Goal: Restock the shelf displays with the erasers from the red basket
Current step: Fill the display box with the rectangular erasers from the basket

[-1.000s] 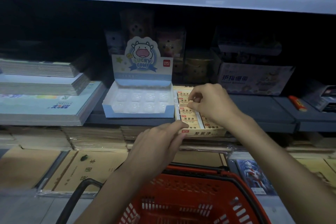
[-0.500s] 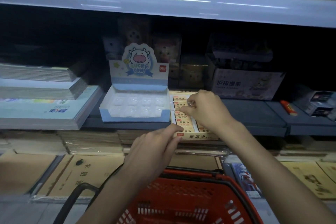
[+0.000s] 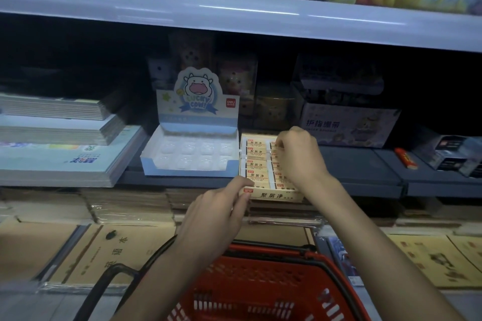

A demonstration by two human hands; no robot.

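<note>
One blue cow tray (image 3: 187,155) sits left, eight moulded pockets showing. Your left hand (image 3: 216,219) still pinches the front left corner of the single yellow eraser box (image 3: 273,195) beside it on the shelf (image 3: 352,164), above the one red basket (image 3: 260,289). Four erasers (image 3: 257,164) show in its left column. Your right hand (image 3: 300,156) has moved deeper, fingers (image 3: 283,142) curled, pinching one of the erasers in the right column.

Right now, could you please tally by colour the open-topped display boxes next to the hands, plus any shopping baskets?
Blue-and-white display box: 1
Cream display box: 1
Red basket: 1
Total: 3
</note>
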